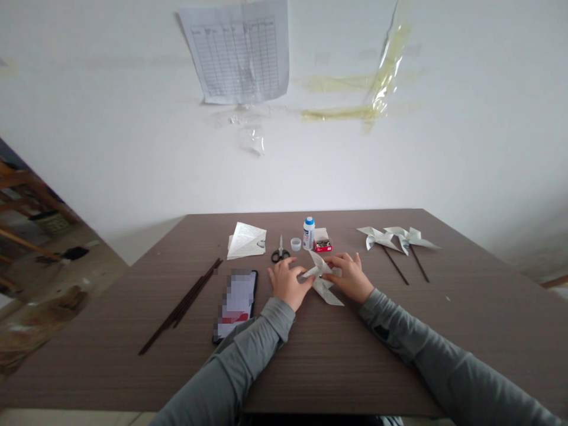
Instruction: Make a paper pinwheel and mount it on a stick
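A paper pinwheel (pixel 327 293) with folded, printed blades lies on the table between my two hands. My left hand (pixel 287 283) grips its left side, thumb and fingers closed on the paper. From the other side, my right hand (pixel 350 277) pinches the pinwheel close to its centre, where a small pin head seems to show. Just beyond my hands are black-handled scissors (pixel 280 254), a small clear cup (pixel 295 244), a white glue bottle (pixel 309 234) with a blue cap, and a red box (pixel 323 244) of small metal pins.
Folded paper sheets (pixel 247 241) lie at the back left. Several dark sticks (pixel 186 302) and a phone (pixel 236 306) rest left of my hands. Two pinwheels on sticks (pixel 410 238) lie at the back right. A white wall (pixel 337 171) rises behind the table (pixel 337 367).
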A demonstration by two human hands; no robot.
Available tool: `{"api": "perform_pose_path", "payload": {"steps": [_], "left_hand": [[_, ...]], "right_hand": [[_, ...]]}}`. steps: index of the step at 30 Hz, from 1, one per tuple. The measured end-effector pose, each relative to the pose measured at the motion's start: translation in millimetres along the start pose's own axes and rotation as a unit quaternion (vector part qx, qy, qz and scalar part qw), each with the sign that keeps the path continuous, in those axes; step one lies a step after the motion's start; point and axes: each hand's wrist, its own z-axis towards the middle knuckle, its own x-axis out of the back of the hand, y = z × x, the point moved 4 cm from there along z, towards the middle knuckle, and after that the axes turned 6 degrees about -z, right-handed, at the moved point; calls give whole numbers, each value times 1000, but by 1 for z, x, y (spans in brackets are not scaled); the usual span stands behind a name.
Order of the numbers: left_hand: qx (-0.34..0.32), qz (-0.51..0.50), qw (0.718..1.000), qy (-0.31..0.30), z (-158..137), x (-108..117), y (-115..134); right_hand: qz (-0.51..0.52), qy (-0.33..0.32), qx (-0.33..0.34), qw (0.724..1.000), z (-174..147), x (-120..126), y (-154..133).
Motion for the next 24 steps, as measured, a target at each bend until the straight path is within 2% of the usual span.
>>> {"api": "perform_pose_path", "payload": {"steps": [8, 18, 24], "left_hand": [[13, 65, 997, -50, -4, 2, 2], [-25, 102, 993, -54, -6, 0, -7], [-42, 108, 991, -67, -9, 10, -8]], "right_hand": [[-15, -7, 26, 1000, 2, -3, 3], [-26, -1, 31, 999, 2, -5, 3], [-3, 15, 32, 999, 3, -3, 8]]}}
